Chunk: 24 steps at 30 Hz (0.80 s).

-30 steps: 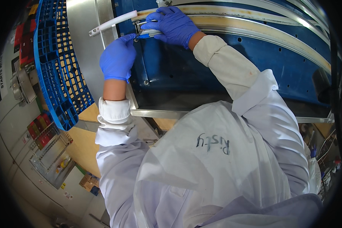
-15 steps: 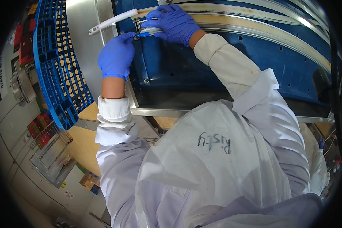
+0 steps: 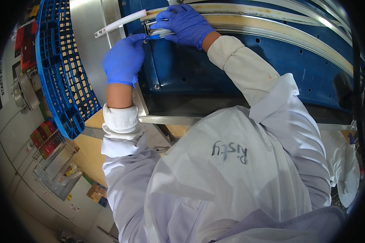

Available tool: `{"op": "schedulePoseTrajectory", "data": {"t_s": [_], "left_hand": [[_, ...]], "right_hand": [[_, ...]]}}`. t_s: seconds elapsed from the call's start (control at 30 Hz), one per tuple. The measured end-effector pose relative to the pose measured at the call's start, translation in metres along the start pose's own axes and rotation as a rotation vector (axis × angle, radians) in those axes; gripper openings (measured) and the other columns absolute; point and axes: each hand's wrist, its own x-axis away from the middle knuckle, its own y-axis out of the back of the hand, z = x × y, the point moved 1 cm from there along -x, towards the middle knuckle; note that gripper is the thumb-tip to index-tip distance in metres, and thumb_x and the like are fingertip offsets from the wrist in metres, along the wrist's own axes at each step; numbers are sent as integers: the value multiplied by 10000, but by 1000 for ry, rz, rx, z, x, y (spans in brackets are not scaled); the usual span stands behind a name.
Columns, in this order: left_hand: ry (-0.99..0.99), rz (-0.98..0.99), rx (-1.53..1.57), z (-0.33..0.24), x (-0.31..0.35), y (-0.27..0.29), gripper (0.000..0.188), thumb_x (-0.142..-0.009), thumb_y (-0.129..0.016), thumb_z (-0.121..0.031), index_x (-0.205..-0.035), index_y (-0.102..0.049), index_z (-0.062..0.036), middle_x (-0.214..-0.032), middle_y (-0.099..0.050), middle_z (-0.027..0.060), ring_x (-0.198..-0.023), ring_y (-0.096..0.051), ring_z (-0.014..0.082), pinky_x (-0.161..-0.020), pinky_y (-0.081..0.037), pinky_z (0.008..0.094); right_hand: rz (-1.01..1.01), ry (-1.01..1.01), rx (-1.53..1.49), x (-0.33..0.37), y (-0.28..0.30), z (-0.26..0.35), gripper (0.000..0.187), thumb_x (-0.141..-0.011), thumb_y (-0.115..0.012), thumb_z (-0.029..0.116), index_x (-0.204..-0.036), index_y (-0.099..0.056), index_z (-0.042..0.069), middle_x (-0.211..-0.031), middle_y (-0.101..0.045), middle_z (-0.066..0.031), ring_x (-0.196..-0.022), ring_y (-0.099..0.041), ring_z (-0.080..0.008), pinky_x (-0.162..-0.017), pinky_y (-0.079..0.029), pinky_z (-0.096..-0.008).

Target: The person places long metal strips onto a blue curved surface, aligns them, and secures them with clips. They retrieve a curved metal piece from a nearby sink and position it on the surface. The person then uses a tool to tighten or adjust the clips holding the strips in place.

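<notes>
- Currently, the right hand [image 3: 184, 28], in a purple-blue glove, lies over the upper left part of the blue bed [image 3: 231, 69], its fingers above and thumb below a slim blue-and-white piece [image 3: 155, 37], grasping it.
- The left hand [image 3: 124, 60], gloved alike, is at the left edge of the blue bed, fingertips at the blue tip of that piece; whether they pinch it I cannot tell.
- The slim piece is over the blue bed, just inside its left edge, between the two hands; its other end is hidden by the right hand.
- A small metal bracket [image 3: 147, 27] shows beside the piece, near the same edge of the blue bed.
- A white rod [image 3: 119, 25] slants across the left edge of the blue bed, its drilled end outside.
- Pale, brown-stained strips [image 3: 263, 26] run from around the right hand toward the right side of the blue bed.
- On that right side of the blue bed is a dark cylinder [image 3: 341, 90].
- A metal rim [image 3: 170, 120] follows the near edge of the blue bed.
- Left of the blue bed is a grey metal surface [image 3: 89, 44], then a blue plastic grid [image 3: 54, 81].
- Well left of the blue bed are a wire rack [image 3: 54, 154] and cardboard boxes [image 3: 96, 192].
- Beyond the near right corner of the blue bed hangs a clear plastic bag [image 3: 346, 178].
</notes>
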Motion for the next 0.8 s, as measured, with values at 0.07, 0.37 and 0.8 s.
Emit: {"op": "schedulePoseTrajectory", "data": {"t_s": [0.07, 0.37, 0.8], "left_hand": [[-4, 8, -37, -10, 1, -1, 260, -935, -530, -349, -1104, -717, -286, -1001, -707, 86, -923, -674, 299, -801, -524, 384], [13, 34, 7, -5, -2, -7, 264, -930, -533, -347, -1101, -720, -272, -1011, -705, 82, -923, -673, 300, -805, -520, 385], [94, 84, 61, -4, -4, -8, 250, -930, -547, -348, -1098, -720, -285, -996, -704, 109, -917, -672, 312, -795, -520, 388]], "right_hand": [[-4, -5, 4, 0, 0, -2, 387, -830, -665, 367, -1213, -611, 375, -1270, -524, 65, -1260, -449, -198, -1116, -295, -418], [-68, 9, -37, 0, -3, -2, 343, -818, -662, 336, -1159, -635, 354, -1222, -546, 68, -1215, -474, -189, -1074, -336, -426], [-38, 1, -51, -1, 6, -2, 313, -847, -653, 356, -1157, -637, 317, -1203, -570, 63, -1199, -504, -195, -1061, -353, -432]]}}
